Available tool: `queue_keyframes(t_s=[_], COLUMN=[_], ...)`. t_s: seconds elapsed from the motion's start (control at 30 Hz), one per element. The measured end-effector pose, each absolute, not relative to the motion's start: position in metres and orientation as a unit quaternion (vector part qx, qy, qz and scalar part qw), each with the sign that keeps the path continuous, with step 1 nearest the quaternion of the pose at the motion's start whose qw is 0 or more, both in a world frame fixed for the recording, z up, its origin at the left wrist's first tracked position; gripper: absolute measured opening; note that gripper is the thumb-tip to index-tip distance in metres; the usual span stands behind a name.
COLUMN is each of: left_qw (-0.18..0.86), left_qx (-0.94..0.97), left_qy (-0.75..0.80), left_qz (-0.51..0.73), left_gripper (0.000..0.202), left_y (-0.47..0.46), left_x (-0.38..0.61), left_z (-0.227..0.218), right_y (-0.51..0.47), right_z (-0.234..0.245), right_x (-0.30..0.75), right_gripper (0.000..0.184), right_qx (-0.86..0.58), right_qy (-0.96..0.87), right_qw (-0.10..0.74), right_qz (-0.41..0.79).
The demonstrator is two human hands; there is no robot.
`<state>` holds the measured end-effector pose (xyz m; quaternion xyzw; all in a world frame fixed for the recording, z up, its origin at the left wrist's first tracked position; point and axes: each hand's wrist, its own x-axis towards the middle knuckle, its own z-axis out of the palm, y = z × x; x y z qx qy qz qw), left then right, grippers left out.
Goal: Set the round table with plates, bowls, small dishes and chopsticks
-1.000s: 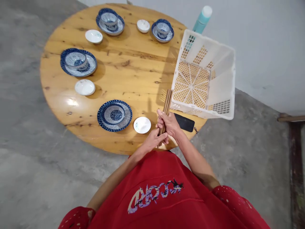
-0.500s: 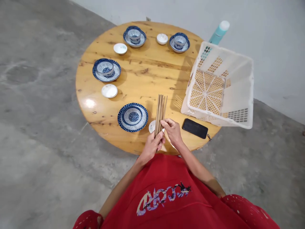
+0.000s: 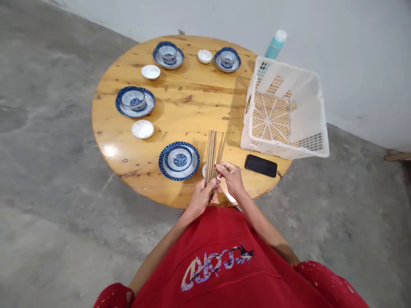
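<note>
A bundle of brown chopsticks [image 3: 210, 156] stands upright in my left hand [image 3: 203, 194], whose fingers wrap round the lower ends. My right hand [image 3: 231, 177] pinches a few chopsticks at the bundle's right side, and these lean apart from the others at the top. Behind the chopsticks, a small white dish [image 3: 204, 170] is mostly hidden. Left of my hands, a blue-and-white bowl [image 3: 180, 160] sits on a blue-rimmed plate [image 3: 163, 166].
Several more plate-and-bowl settings line the round wooden table [image 3: 189, 115], including one at the left [image 3: 136, 102], with small white dishes [image 3: 143, 129] between. A black phone [image 3: 261, 165] lies at the right, near a white plastic basket [image 3: 282, 147]. A turquoise bottle [image 3: 272, 49] stands behind the basket.
A few chopsticks have been separated to the right from the bundle by my right hand. The view has shifted slightly, so the basket and far dishes appear further left.
</note>
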<state>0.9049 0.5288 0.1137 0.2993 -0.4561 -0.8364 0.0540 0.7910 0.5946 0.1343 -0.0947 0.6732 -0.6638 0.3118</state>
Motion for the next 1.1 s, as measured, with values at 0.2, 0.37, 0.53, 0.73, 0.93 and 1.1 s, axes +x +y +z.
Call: queue_keyframes(t_s=[0.2,0.37,0.53,0.73,0.93,1.1], left_qw=[0.064,0.155,0.226,0.215,0.199,0.211], left_qx=[0.295,0.342,0.388,0.433,0.444,0.442], left_qy=[-0.478,-0.494,-0.513,-0.519,-0.530,-0.537], left_qz=[-0.825,-0.784,-0.732,-0.705,-0.695,-0.687], left_gripper=[0.043,0.036,0.031,0.031,0.033,0.035], left_y=[0.522,0.512,0.502,0.524,0.547,0.555], left_x=[0.915,0.920,0.932,0.946,0.951,0.952], left_z=[0.108,0.096,0.092,0.097,0.103,0.109], right_y=[0.610,0.650,0.688,0.710,0.725,0.726], right_z=[0.146,0.173,0.161,0.097,0.066,0.065], right_x=[0.808,0.808,0.788,0.774,0.774,0.769], right_gripper=[0.035,0.025,0.024,0.030,0.024,0.022], right_qx=[-0.184,-0.188,-0.253,-0.307,-0.339,-0.374], right_qy=[0.749,0.833,0.864,0.886,0.877,0.848], right_qw=[0.201,-0.047,-0.196,-0.147,-0.142,-0.091], right_qz=[-0.604,-0.518,-0.388,-0.314,-0.309,-0.363])
